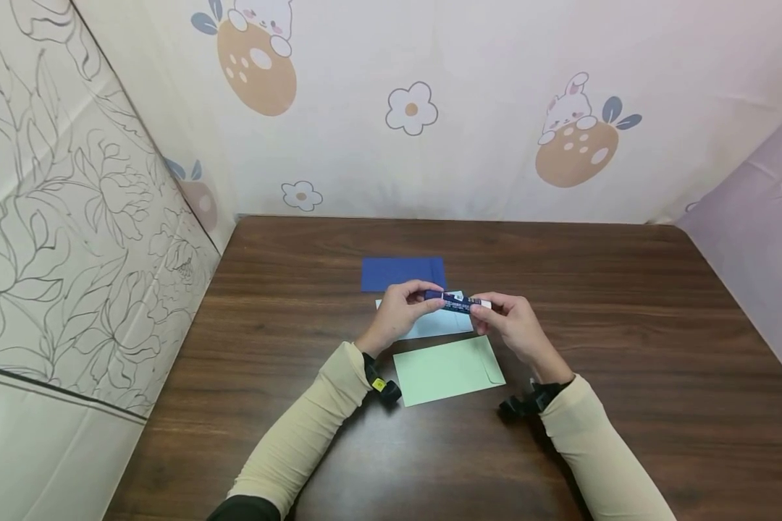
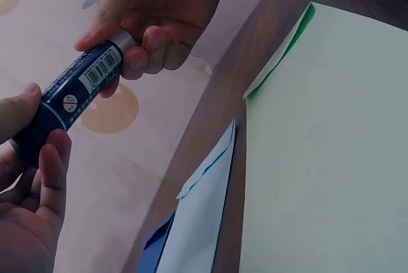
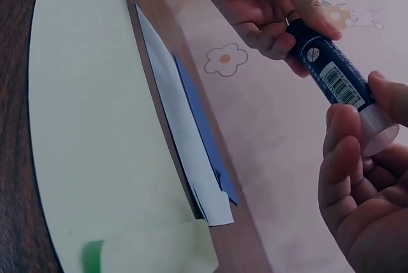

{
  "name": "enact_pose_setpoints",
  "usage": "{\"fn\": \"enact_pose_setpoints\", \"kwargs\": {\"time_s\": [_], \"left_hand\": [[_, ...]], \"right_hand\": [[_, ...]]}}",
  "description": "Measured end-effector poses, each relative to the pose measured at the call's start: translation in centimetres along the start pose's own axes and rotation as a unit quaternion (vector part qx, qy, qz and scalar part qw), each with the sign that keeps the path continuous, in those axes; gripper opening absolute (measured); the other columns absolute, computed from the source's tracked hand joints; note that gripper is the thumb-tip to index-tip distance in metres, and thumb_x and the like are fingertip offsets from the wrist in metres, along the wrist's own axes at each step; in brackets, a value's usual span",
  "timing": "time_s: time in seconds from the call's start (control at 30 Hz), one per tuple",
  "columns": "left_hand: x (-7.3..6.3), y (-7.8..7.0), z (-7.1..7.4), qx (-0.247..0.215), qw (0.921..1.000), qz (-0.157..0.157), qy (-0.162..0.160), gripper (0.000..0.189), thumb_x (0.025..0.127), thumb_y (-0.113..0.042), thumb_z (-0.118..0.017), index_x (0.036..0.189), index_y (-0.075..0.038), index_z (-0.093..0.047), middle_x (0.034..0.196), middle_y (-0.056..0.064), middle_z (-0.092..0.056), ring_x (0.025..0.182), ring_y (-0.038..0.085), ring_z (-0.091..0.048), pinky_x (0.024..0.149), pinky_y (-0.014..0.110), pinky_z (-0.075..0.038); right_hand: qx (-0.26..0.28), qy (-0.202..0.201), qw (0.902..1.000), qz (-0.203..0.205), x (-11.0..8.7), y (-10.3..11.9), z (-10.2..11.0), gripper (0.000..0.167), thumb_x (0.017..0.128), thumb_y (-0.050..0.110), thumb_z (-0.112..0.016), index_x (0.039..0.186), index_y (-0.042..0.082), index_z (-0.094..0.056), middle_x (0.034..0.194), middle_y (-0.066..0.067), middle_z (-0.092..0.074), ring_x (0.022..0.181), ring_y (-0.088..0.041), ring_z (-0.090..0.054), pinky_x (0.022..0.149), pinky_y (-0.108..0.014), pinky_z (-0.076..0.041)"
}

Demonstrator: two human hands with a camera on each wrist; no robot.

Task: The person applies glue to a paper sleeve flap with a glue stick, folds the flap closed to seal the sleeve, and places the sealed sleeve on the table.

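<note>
A navy glue stick (image 1: pixel 457 302) with a pale end is held level above the envelopes, between both hands. My left hand (image 1: pixel 399 312) pinches its dark end between thumb and fingers. At the pale end, my right hand (image 1: pixel 513 327) grips it the same way. A barcode shows on the tube (image 2: pixel 102 69) in the left wrist view. Beneath the hands lies a light blue envelope (image 1: pixel 430 328), partly covered by them. Nearer to me is a pale green envelope (image 1: pixel 446 373), its flap at the right end. A dark blue envelope (image 1: pixel 397 273) lies farthest back.
All three envelopes lie on a brown wooden table (image 1: pixel 625 311). A printed wall covering (image 1: pixel 476 159) rises behind its far edge, and a floral panel (image 1: pixel 104 217) stands on the left. Both wrists wear black straps with small cameras.
</note>
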State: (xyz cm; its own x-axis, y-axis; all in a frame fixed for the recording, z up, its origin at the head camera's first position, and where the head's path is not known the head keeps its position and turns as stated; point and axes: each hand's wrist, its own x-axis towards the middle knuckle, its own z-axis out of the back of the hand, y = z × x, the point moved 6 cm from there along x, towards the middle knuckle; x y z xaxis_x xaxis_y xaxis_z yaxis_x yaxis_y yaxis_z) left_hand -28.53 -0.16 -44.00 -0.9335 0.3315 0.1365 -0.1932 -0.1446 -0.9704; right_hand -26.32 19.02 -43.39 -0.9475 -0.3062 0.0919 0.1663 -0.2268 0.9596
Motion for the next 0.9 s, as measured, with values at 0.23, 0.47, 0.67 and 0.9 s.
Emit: {"fn": "enact_pose_setpoints", "kwargs": {"time_s": [0.23,0.47,0.67,0.9], "left_hand": [[-0.3,-1.5,0.5,-0.009,0.9998,-0.015,0.007,0.025,0.088,-0.015,-0.073,0.111,-0.005,-0.071,0.089,0.012,-0.065,0.07,0.013,-0.048,0.061,0.02,-0.039],[-0.3,-1.3,0.6,-0.008,0.9998,-0.006,0.016,0.027,0.089,-0.017,-0.072,0.113,-0.004,-0.07,0.087,0.013,-0.063,0.071,0.013,-0.048,0.062,0.02,-0.039],[-0.4,-1.1,0.5,-0.015,0.9998,-0.001,0.014,0.029,0.09,-0.015,-0.071,0.114,0.001,-0.068,0.091,0.017,-0.064,0.071,0.013,-0.049,0.063,0.02,-0.04],[-0.4,-1.3,0.7,-0.012,0.9999,0.002,0.004,0.026,0.089,-0.016,-0.071,0.113,-0.005,-0.07,0.092,0.014,-0.064,0.072,0.012,-0.05,0.064,0.019,-0.041]], "right_hand": [[0.012,0.011,0.9997,0.019,-0.2,0.9,-0.2,0.026,0.096,0.01,-0.06,0.111,-0.011,-0.063,0.075,-0.011,-0.062,0.063,-0.022,-0.058,0.061,-0.028,-0.053],[0.0,0.009,0.9997,0.024,-0.4,1.3,-0.2,0.024,0.096,0.009,-0.06,0.109,-0.011,-0.063,0.074,-0.008,-0.062,0.062,-0.022,-0.058,0.06,-0.031,-0.054],[-0.001,0.015,0.9997,0.022,-0.4,1.0,-0.2,0.024,0.097,0.009,-0.059,0.11,-0.011,-0.064,0.075,-0.009,-0.063,0.062,-0.022,-0.058,0.06,-0.031,-0.054],[-0.01,0.007,0.9999,0.006,-0.4,0.9,-0.1,0.025,0.096,0.01,-0.06,0.112,-0.009,-0.064,0.075,-0.012,-0.062,0.063,-0.018,-0.058,0.061,-0.031,-0.053]]}}
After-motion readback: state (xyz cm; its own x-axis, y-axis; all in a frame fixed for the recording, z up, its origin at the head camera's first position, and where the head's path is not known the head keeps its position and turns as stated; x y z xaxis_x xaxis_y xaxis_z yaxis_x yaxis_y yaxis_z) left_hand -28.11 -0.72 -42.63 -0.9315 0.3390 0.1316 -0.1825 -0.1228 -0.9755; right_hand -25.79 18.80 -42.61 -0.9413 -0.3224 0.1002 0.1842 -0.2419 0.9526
